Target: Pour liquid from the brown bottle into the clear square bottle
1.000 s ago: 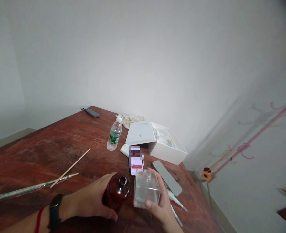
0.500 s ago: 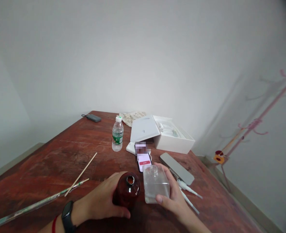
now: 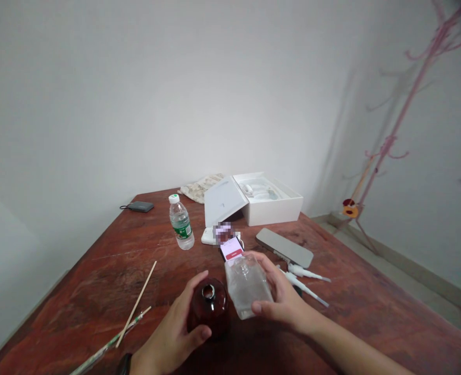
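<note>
My left hand (image 3: 177, 328) is curled around the side of a dark brown bottle (image 3: 210, 315), which stands upright with its neck uncapped. A clear, squarish bottle (image 3: 249, 286) is in my right hand (image 3: 285, 297), thumb on the near side and fingers behind it. It sits just right of the brown bottle, its short neck tilted slightly away from me. To the right of my right hand lie two white pump heads (image 3: 300, 284), their tubes pointing right. A phone (image 3: 232, 250) with a lit screen is partly hidden behind the clear bottle.
On the reddish wooden table (image 3: 116, 281) are a water bottle (image 3: 181, 224), a bare chopstick (image 3: 138, 299), wrapped chopsticks (image 3: 109, 344), a grey case (image 3: 285, 247), an open white box (image 3: 273, 208), a cloth (image 3: 201, 188) and a dark power bank (image 3: 142, 207). A pink coat rack (image 3: 400, 114) stands right.
My view has turned to the right. The clear bottle has tilted a little in my right hand. My left hand stays around the brown bottle, its fingers slightly looser.
</note>
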`<state>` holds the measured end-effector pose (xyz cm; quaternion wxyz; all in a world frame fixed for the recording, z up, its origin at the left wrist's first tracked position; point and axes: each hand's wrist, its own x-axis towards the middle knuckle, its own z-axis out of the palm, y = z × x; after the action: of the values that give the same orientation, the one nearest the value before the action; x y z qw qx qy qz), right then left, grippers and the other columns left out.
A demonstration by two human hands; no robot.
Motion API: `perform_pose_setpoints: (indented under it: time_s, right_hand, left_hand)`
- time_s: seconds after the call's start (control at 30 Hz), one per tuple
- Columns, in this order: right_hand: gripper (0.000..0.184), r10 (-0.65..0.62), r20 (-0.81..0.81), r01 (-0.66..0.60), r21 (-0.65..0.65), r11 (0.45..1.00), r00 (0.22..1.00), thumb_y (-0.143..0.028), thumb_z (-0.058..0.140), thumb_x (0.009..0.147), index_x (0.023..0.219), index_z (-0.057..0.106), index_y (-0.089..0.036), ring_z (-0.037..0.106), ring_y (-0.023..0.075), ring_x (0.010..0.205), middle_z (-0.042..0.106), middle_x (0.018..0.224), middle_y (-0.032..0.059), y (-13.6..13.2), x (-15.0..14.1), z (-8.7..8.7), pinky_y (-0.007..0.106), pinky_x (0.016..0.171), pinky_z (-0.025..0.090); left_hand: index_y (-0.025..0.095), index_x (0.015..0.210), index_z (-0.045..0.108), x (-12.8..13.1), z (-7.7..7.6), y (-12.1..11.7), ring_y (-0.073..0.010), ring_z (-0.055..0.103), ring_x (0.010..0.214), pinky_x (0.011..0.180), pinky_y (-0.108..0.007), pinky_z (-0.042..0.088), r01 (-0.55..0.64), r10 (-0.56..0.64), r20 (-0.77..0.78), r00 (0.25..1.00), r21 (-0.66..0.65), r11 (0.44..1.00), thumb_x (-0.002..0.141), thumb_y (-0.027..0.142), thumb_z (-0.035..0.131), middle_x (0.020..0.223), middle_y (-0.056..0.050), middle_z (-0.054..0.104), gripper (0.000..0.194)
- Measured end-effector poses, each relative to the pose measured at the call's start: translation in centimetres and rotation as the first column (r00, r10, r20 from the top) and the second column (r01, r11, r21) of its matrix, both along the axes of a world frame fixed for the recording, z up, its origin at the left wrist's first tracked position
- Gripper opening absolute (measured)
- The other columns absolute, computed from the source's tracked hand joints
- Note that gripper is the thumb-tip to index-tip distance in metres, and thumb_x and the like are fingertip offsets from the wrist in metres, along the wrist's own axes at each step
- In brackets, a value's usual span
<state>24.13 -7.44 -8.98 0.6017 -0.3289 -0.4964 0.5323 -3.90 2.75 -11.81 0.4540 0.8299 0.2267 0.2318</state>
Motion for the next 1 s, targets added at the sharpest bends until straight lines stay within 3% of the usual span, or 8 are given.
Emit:
perform_pose_setpoints:
  time_s: [0.13,0.23,0.4,0.83,1.0]
  right_hand:
    - [0.085,0.016,-0.041,-0.014,0.043,0.999,0.999,-0.047,0.103,0.074,0.141,0.052,-0.031,0.076,0.0319,0.115,0.072,0.131,0.0098,0.2,-0.2,-0.4,0.045,0.101,0.054]
    - [0.086,0.013,-0.050,-0.010,0.058,0.998,0.999,-0.044,0.103,0.074,0.142,0.051,-0.031,0.075,0.0319,0.117,0.072,0.132,0.0093,0.2,-0.2,-0.7,0.045,0.100,0.054]
    - [0.085,0.014,-0.063,-0.011,0.045,0.999,0.998,-0.044,0.104,0.073,0.140,0.052,-0.031,0.076,0.0322,0.117,0.072,0.132,0.0093,0.1,-0.3,-0.5,0.046,0.101,0.055]
    - [0.089,-0.009,-0.008,0.009,0.033,0.999,1.000,-0.046,0.104,0.073,0.144,0.052,-0.030,0.074,0.0339,0.122,0.073,0.135,0.0107,0.3,0.0,-0.4,0.047,0.103,0.054]
    - [0.087,-0.010,-0.022,0.011,0.042,0.999,1.000,-0.044,0.104,0.072,0.141,0.053,-0.030,0.075,0.0333,0.120,0.072,0.134,0.0108,0.2,-0.1,-0.4,0.045,0.101,0.055]
  left_hand:
    - [0.035,0.173,0.034,-0.4,-1.1,0.7,-0.0425,0.050,0.156,0.134,-0.058,0.035,-0.015,0.014,0.019,1.000,0.079,0.997,0.099,0.086,0.061,0.173,-0.014,0.050,0.094]
    - [0.037,0.169,0.044,-0.7,-1.2,1.0,-0.0420,0.054,0.154,0.133,-0.056,0.037,-0.019,0.014,0.036,0.999,0.165,0.986,0.101,0.081,0.063,0.169,-0.012,0.055,0.083]
    - [0.037,0.168,0.048,-0.9,-1.3,1.2,-0.0423,0.060,0.147,0.127,-0.055,0.047,-0.042,0.030,0.052,0.998,0.236,0.971,0.101,0.080,0.062,0.163,-0.013,0.060,0.080]
    - [0.032,0.171,0.044,-1.4,-1.8,1.6,-0.0453,0.056,0.153,0.129,-0.059,0.044,-0.035,0.041,-0.020,0.999,0.241,0.970,0.102,0.081,0.059,0.169,-0.016,0.056,0.086]
    - [0.036,0.171,0.041,-1.4,-2.0,1.6,-0.0448,0.056,0.152,0.129,-0.058,0.045,-0.031,0.038,-0.021,0.999,0.250,0.968,0.103,0.081,0.059,0.170,-0.015,0.054,0.084]
